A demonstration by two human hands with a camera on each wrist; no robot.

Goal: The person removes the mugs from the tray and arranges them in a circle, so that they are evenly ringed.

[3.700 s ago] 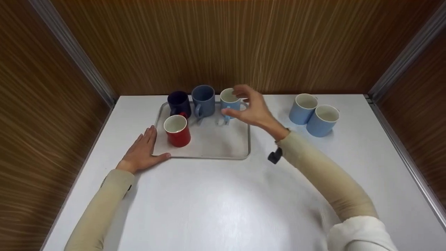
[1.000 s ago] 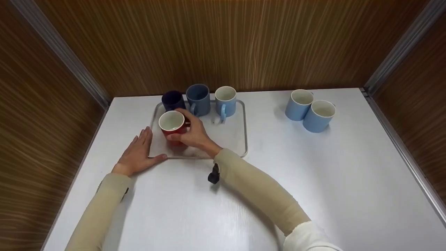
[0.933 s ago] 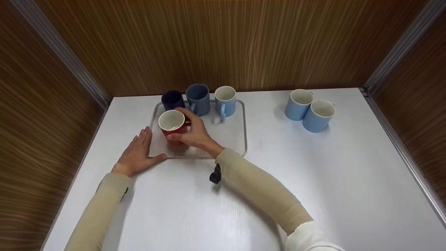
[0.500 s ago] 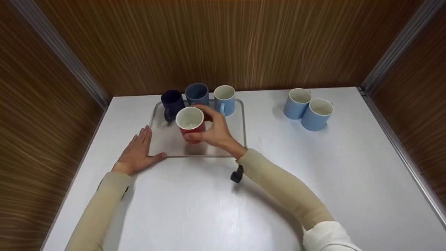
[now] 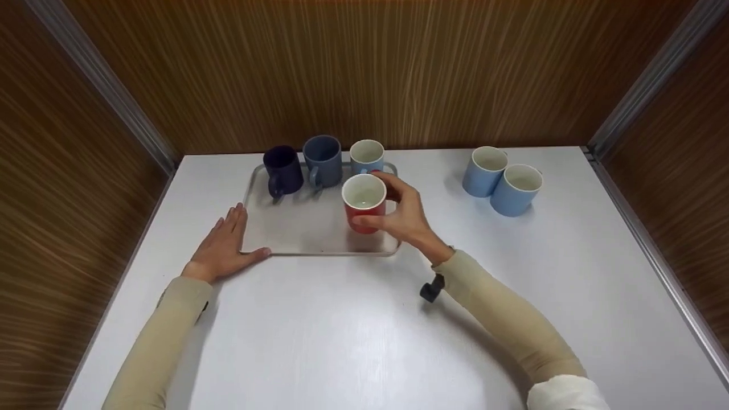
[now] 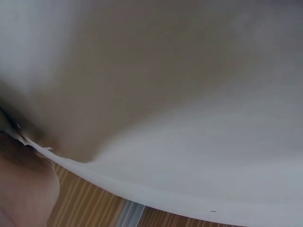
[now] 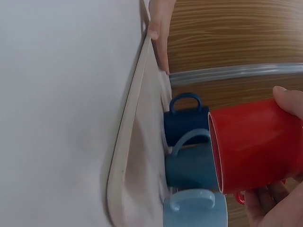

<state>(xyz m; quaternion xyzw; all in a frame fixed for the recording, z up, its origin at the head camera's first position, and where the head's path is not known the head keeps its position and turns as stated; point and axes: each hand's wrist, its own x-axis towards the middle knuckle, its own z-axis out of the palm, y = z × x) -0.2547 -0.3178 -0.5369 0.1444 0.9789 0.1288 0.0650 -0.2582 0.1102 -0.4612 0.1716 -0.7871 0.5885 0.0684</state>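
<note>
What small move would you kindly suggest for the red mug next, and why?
I would probably lower the red mug gently onto the tray: the right hand holds it raised over a bare front area, and the left hand rests at the tray's front left corner, perhaps steadying it.

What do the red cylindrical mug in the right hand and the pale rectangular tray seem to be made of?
Red cylindrical mug: probably glazed ceramic, glossy, because its smooth wall has a soft sheen and light gleams in its white inside. Pale rectangular tray: perhaps plastic, rather matt, with thick-looking raised rim; coated metal remains possible.
</note>
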